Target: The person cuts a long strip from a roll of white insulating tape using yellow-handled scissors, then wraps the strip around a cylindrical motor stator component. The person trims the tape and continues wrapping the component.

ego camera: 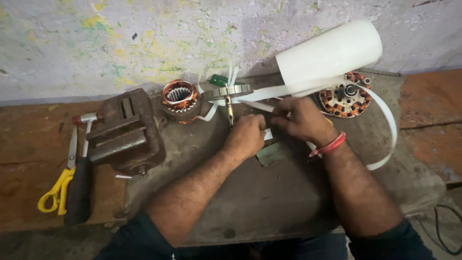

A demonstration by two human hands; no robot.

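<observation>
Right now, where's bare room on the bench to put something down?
Free: the grey benchtop between the two forearms, and the brown slab right of the fan motor. Crowded: the back edge, with vise, copper coil, white roll, both hands. Scissors and hammer fill the left.

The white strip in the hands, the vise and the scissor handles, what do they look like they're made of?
White strip: thin, smooth, slightly glossy film, likely plastic or coated paper; it curls freely off the white roll.
Vise: heavy cast metal, probably iron; dull brown, rusty-looking surface.
Scissor handles: bright yellow, smooth moulded look, probably plastic.
</observation>
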